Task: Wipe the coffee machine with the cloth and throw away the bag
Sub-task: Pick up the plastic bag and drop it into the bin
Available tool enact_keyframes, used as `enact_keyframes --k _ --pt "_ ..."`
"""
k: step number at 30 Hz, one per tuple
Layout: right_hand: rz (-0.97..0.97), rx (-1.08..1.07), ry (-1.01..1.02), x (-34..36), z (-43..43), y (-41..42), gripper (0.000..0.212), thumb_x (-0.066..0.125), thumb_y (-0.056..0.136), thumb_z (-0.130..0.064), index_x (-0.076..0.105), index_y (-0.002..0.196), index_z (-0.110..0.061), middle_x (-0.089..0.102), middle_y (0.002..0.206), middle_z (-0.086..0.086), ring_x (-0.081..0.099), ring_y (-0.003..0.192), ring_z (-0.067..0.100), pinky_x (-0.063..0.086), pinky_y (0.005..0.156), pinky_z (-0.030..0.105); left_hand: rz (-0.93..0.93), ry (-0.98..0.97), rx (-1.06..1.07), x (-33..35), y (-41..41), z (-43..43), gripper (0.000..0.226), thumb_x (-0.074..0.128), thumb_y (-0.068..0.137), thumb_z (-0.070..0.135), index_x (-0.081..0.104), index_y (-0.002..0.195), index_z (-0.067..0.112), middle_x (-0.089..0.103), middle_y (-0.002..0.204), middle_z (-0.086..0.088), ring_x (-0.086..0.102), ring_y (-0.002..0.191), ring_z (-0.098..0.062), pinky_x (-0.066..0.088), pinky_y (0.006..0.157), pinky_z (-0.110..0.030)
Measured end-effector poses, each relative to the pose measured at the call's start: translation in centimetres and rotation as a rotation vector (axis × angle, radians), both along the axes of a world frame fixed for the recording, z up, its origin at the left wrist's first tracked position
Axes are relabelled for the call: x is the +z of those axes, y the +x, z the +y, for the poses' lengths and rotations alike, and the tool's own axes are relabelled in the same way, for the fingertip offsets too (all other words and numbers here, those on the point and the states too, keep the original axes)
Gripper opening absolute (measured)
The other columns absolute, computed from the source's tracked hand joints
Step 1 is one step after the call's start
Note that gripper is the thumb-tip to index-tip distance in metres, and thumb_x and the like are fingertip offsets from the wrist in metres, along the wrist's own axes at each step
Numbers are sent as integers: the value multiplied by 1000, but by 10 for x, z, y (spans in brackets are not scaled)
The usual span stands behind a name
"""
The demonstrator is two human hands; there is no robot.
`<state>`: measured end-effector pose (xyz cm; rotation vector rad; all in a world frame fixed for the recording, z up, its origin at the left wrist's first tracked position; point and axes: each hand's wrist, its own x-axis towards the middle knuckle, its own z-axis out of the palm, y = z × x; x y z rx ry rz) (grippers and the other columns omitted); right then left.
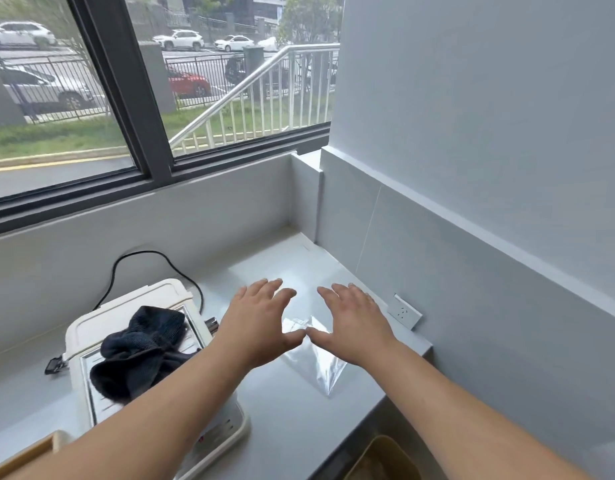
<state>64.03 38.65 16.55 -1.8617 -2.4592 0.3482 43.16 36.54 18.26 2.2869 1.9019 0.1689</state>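
Note:
A cream coffee machine (91,327) stands on the grey counter at the lower left. A dark crumpled cloth (143,351) lies on top of it. To its right a clear plastic bag (316,365) lies flat on the counter. My left hand (257,323) and my right hand (351,323) hover side by side over the bag with fingers spread and thumbs nearly touching. Neither hand holds anything. The far part of the bag is hidden under my hands.
A black power cord (143,258) loops behind the machine against the low wall under the window. A wall socket (403,311) sits on the right wall. A brownish bin (385,459) shows below the counter's right edge. A wooden edge (25,455) is at the lower left.

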Motion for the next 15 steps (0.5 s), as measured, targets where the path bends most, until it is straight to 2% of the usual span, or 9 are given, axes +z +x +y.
enact_keyframes --k 15 --pt "2 33 -112 -73 28 34 87 50 90 -72 23 162 -30 24 170 5 12 158 34 15 126 53 60 -131 66 -73 46 27 80 53 86 75 42 155 35 30 172 0 22 159 -24 20 129 -47"
